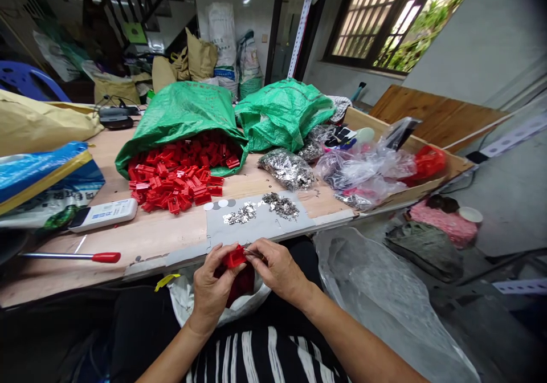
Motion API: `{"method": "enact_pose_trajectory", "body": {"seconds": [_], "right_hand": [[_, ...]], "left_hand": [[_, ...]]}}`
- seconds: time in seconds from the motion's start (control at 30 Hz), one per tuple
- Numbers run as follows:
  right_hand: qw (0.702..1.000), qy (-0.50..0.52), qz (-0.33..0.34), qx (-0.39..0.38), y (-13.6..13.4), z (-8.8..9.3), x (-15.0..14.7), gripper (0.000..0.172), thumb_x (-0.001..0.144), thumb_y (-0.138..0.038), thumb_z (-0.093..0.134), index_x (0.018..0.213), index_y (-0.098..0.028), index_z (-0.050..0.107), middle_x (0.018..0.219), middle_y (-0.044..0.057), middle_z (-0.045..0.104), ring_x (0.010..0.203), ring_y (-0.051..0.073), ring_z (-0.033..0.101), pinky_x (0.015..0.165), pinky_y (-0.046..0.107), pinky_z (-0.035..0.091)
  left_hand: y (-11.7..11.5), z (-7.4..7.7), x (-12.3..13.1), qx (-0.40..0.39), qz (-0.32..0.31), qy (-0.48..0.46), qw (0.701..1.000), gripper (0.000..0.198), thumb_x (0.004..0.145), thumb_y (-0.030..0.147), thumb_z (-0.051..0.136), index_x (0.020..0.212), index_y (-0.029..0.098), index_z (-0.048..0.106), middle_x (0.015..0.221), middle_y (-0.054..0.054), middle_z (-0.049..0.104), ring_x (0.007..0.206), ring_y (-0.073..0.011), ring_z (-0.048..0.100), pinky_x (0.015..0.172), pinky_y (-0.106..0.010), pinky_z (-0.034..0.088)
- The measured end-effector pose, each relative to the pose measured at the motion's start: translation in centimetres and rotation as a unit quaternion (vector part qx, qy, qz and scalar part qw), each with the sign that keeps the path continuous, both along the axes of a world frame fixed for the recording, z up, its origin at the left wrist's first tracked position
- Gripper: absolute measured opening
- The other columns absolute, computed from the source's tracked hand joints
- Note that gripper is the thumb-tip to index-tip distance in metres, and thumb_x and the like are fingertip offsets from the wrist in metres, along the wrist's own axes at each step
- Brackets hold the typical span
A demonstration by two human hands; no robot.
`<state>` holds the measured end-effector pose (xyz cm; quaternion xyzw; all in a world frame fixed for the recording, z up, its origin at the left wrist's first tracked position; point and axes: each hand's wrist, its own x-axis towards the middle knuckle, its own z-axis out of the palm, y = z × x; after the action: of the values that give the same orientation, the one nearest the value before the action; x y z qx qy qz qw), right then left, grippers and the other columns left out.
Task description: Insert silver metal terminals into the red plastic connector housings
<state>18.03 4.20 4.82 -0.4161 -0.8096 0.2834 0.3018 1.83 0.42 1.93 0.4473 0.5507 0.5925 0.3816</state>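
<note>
My left hand point(212, 288) is closed on a small red plastic part point(235, 256), held just below the table's front edge. My right hand point(277, 269) pinches a thin metal piece point(254, 253) against that part. Both hands hover over a white bag point(239, 306) in my lap with more red parts inside. On the table ahead lie two small heaps of shiny metal pieces point(261, 208) on a grey sheet point(260, 226). Behind them, a heap of red plastic parts point(175, 175) spills from a green sack point(182, 112).
A white remote point(105, 215) and a red-handled tool point(72, 256) lie at the left. Clear bags point(363, 169) of metal pieces, a second green sack point(284, 112) and a red bag point(427, 162) sit at the right. A large clear plastic bag point(384, 297) hangs beside my right arm.
</note>
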Motion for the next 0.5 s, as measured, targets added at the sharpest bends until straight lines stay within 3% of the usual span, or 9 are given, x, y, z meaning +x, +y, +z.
{"method": "enact_pose_trajectory", "body": {"seconds": [0.17,0.33,0.5], "right_hand": [[1.000,-0.001,0.006,0.006,0.04,-0.30,-0.09,0.012,0.087,-0.012,0.053,0.090,-0.020,0.062,0.083,0.004,0.064,0.078,0.017,0.059,0.071,0.027,0.044],[1.000,0.021,0.005,-0.004,0.13,-0.15,-0.11,0.013,0.087,-0.013,0.053,0.090,-0.020,0.064,0.084,0.004,0.064,0.079,0.017,0.059,0.072,0.027,0.045],[1.000,0.017,0.012,-0.007,0.20,0.17,-0.05,0.011,0.087,-0.014,0.053,0.089,-0.020,0.063,0.083,0.004,0.064,0.077,0.017,0.059,0.071,0.027,0.044]], "left_hand": [[-0.11,-0.20,0.18,0.003,0.007,0.022,1.000,0.034,0.063,0.017,0.080,0.095,0.029,0.076,0.102,-0.003,0.074,0.106,-0.0248,0.063,0.101,-0.034,0.042],[-0.18,-0.09,0.50,-0.020,0.004,-0.031,0.999,0.036,0.061,0.018,0.081,0.095,0.027,0.075,0.102,-0.004,0.074,0.096,-0.0230,0.067,0.091,-0.030,0.049],[-0.15,-0.21,0.46,-0.014,0.013,-0.021,1.000,0.036,0.062,0.019,0.081,0.096,0.029,0.075,0.104,-0.002,0.074,0.099,-0.0231,0.066,0.094,-0.031,0.048]]}}
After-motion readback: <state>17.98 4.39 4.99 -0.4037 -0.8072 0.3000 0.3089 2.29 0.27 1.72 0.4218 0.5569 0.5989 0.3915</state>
